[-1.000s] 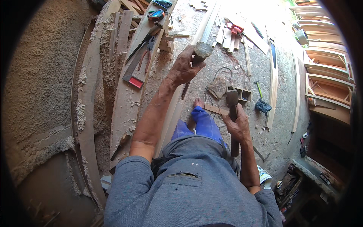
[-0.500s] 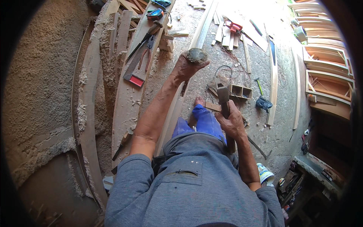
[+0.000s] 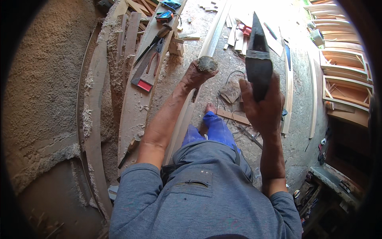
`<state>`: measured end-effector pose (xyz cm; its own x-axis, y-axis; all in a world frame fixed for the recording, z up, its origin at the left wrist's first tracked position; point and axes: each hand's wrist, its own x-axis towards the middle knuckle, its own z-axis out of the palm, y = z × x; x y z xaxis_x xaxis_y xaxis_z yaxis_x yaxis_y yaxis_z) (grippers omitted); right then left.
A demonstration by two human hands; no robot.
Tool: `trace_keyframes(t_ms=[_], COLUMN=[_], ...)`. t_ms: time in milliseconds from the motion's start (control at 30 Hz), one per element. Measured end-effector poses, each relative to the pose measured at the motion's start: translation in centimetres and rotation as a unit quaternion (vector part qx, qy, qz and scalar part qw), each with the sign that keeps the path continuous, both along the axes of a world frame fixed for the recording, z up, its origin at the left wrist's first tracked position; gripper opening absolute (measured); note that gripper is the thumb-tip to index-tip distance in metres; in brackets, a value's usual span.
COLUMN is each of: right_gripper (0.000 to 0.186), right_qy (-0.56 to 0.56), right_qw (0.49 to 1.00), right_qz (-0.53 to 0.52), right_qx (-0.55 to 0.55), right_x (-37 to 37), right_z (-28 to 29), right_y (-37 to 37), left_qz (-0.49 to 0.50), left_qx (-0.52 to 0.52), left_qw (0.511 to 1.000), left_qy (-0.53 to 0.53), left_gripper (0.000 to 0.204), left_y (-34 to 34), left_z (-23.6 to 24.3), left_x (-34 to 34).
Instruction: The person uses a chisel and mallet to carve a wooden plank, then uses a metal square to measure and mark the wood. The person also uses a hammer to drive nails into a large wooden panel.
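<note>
My left hand [image 3: 191, 76] is closed round an upright chisel, whose round, battered butt [image 3: 207, 63] faces up; its blade is hidden beneath the hand. Under it runs a long pale wooden beam [image 3: 181, 123], with a dark slot [image 3: 195, 95] in its surface just below the wrist. On the right, my right hand [image 3: 267, 105] grips a dark steel hammer [image 3: 259, 65], raised high and apart from the chisel. The hammer's handle is mostly hidden by the fingers.
On the board [image 3: 129, 107] to the left lie pliers [image 3: 154, 59], a tape measure [image 3: 164, 16] and a red-ended tool [image 3: 142, 84]. Long strips [image 3: 290, 91] lie on the floor at right. Wooden frames [image 3: 346, 91] are stacked at the far right. My foot [image 3: 210, 107] is beside the beam.
My right hand has lifted the hammer from near my lap to high on the right. The left hand, still round the chisel, has barely shifted.
</note>
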<state>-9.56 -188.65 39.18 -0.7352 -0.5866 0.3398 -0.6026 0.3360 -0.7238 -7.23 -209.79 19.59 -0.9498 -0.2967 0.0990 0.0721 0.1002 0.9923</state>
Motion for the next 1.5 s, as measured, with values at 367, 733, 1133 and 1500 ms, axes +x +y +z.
trace_keyframes(t_ms=[367,733,1133,1500], right_gripper=[0.031,0.041,0.042,0.043], right_qy=[-0.105,-0.232,-0.203,0.084], right_qw=[0.971,0.964,0.970,0.996], right_qz=[0.047,0.002,0.050,0.023], right_qx=[0.208,0.127,0.124,0.038], right_x=[-0.8,1.6,3.1,1.1], right_z=[-7.7,-8.1,-8.8,-1.0], right_y=[3.0,5.4,5.7,1.9], left_qz=[0.119,0.050,0.057,0.076], left_qx=[-0.182,-0.036,-0.193,-0.193], left_qw=[0.966,0.998,0.980,0.973], left_qy=[0.137,-0.024,0.014,0.098], left_gripper=[0.026,0.022,0.029,0.024], left_y=[6.1,0.5,0.9,1.4], left_z=[-1.6,-0.1,2.4,-0.5], left_x=[5.6,-8.2,0.3,0.6])
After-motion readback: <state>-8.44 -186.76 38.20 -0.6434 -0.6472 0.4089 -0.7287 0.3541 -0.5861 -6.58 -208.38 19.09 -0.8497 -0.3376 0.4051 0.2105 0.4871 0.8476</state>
